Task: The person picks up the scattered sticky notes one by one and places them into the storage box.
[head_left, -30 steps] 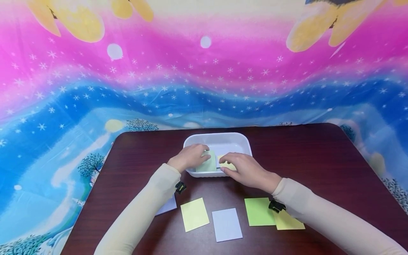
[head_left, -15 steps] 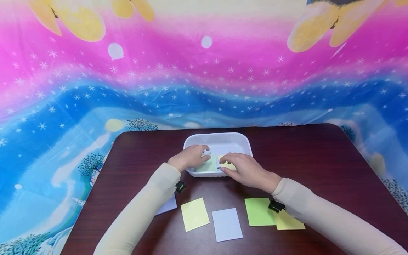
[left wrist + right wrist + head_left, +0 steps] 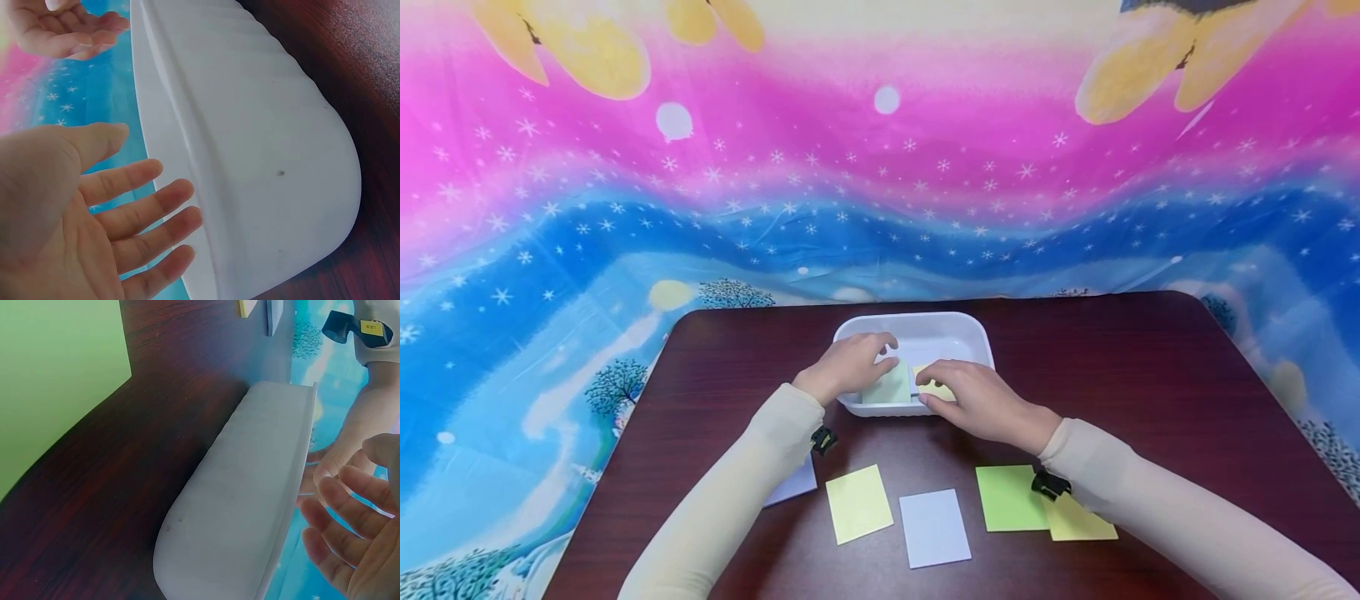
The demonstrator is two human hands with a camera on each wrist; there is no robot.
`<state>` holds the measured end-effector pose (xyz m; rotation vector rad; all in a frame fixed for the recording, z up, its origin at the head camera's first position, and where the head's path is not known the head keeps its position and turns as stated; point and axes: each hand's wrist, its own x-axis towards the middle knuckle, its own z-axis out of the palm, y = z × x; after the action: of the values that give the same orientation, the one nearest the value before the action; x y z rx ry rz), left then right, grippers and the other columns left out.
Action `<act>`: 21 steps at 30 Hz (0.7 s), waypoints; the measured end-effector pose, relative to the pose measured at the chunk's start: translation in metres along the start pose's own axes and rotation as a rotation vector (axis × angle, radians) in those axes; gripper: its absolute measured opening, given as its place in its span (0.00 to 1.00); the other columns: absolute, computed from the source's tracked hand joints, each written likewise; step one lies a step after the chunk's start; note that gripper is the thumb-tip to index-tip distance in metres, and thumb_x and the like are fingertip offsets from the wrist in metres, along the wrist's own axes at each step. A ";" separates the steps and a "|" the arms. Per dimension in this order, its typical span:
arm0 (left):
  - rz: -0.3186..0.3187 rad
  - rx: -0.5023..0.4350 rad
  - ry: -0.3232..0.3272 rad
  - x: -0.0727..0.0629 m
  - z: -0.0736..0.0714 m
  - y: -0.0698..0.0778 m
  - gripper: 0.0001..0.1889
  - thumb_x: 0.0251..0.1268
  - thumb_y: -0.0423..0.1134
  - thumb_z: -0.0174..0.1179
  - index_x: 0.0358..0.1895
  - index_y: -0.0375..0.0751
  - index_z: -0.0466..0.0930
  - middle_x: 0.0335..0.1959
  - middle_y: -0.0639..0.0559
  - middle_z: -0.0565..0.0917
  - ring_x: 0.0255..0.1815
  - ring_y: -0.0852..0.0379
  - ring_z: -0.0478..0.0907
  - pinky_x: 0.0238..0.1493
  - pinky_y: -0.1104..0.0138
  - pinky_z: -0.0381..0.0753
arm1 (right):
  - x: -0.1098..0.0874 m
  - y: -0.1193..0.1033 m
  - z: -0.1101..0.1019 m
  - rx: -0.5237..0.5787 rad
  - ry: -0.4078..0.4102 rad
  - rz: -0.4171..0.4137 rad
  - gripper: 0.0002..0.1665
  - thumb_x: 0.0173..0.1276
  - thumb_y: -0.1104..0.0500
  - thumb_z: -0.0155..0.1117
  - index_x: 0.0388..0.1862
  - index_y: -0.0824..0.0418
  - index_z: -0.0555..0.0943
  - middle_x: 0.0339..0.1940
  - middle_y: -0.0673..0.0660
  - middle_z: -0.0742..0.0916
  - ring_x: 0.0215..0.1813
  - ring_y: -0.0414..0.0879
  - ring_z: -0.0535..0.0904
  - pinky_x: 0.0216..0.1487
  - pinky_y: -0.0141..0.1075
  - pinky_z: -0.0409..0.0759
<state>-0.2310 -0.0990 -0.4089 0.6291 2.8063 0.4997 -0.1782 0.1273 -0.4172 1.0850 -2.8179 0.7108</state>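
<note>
A white plastic tub [image 3: 931,320] stands at the back of the table, with a pale green sticky note pad [image 3: 887,388] in its front left part. To its right lies a yellow pad [image 3: 942,390], partly hidden by my right hand [image 3: 981,402]. My left hand [image 3: 850,363] hovers over the tub's left side, thumb close above the green pad. In the left wrist view the left hand [image 3: 119,219] has spread, slightly bent fingers and holds nothing. The right hand [image 3: 356,528], fingers loosely bent, holds nothing beside the tub's rim in the right wrist view.
Along the front of the table lie a lilac pad [image 3: 795,486] partly under the left sleeve, a yellow pad [image 3: 859,504], a pale lilac pad [image 3: 935,529], a bright green pad [image 3: 1010,498] and another yellow pad [image 3: 1081,523]. A patterned cloth [image 3: 880,217] hangs behind the table.
My left hand has let go of the pale green pad and risen slightly; the pad has settled lower in the tub. The right hand stays where it was.
</note>
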 end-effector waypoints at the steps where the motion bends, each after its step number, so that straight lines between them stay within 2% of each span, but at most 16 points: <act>1: 0.002 0.001 0.003 0.000 0.000 0.000 0.20 0.76 0.48 0.56 0.65 0.45 0.78 0.57 0.46 0.85 0.59 0.51 0.81 0.63 0.54 0.78 | 0.000 0.000 0.000 0.000 -0.001 0.001 0.15 0.73 0.52 0.65 0.53 0.57 0.85 0.47 0.50 0.89 0.47 0.42 0.84 0.51 0.42 0.84; 21: 0.017 0.045 0.071 -0.009 -0.003 0.007 0.19 0.76 0.49 0.57 0.64 0.47 0.79 0.56 0.48 0.87 0.58 0.52 0.83 0.60 0.54 0.80 | -0.002 -0.001 -0.003 -0.002 0.015 0.002 0.14 0.72 0.52 0.66 0.52 0.56 0.85 0.47 0.50 0.90 0.47 0.42 0.85 0.51 0.42 0.84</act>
<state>-0.2210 -0.0984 -0.4026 0.6578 2.8889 0.4720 -0.1767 0.1291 -0.4148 1.0722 -2.8069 0.7125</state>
